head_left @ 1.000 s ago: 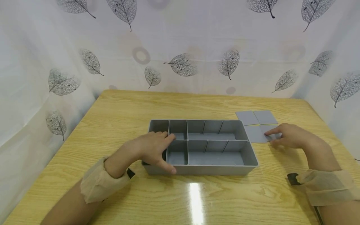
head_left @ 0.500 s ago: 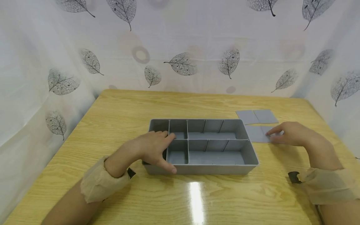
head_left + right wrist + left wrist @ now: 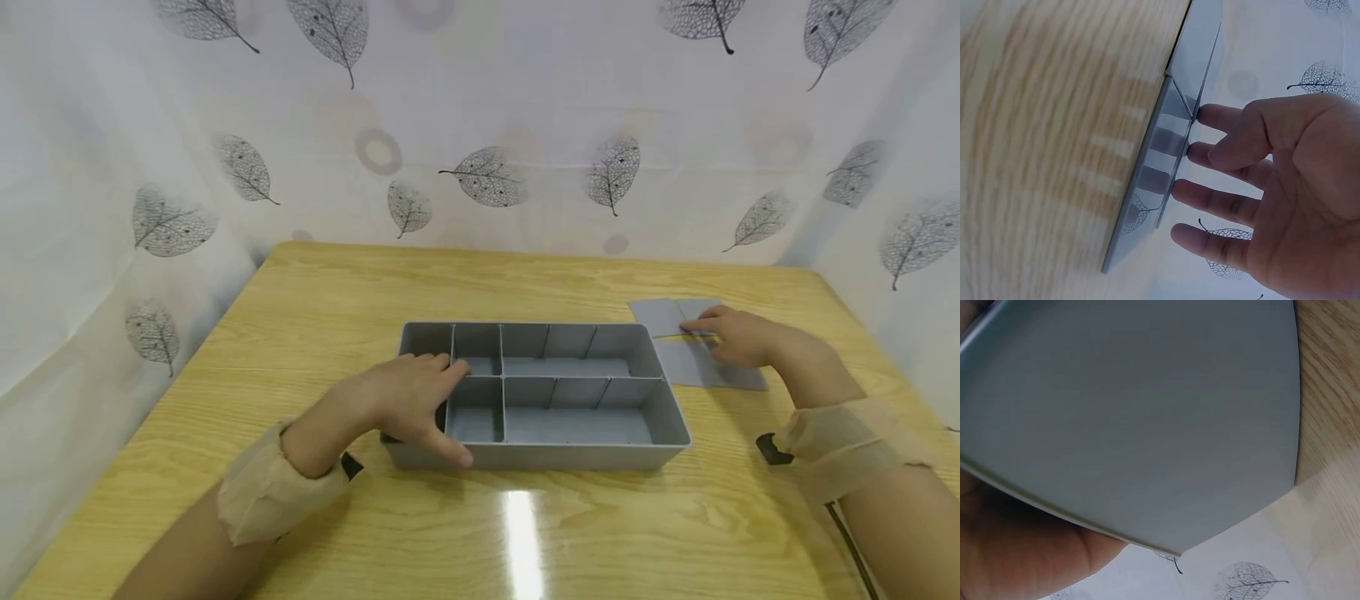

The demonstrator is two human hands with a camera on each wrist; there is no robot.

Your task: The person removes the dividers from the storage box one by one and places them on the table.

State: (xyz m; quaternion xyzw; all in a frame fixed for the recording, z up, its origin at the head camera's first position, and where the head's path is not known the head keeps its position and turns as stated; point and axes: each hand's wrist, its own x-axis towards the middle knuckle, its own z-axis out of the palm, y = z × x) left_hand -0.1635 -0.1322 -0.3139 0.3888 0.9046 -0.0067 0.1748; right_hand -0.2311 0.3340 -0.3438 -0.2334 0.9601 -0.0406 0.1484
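Observation:
My left hand (image 3: 416,400) rests over the left end of a grey divided storage box (image 3: 577,455). Its thumb is spread across the front rim, while the other fingers reach inside, partly hidden. The left wrist view shows the box's smooth outer wall (image 3: 1147,425) close up, with skin behind its rim. To the box's right, several flat grey square tiles lie in two rows. My right hand (image 3: 750,338) touches the back-right tile (image 3: 697,306) with extended fingertips, thumb bent. Seen from the right wrist, its fingers (image 3: 1216,201) meet the edges of thin, shiny tiles (image 3: 1141,206).
A light wooden table (image 3: 360,292) carries everything. Behind it hangs a white curtain (image 3: 540,100) printed with leaves. The front-left tile (image 3: 682,365) lies close to the box's right end, and the back-left tile (image 3: 651,314) sits behind its corner.
My right hand has moved back and left, from the front-right tile to the back-right one. The gap between the tile rows narrows, then shows wider beside the hand. My left hand stays put.

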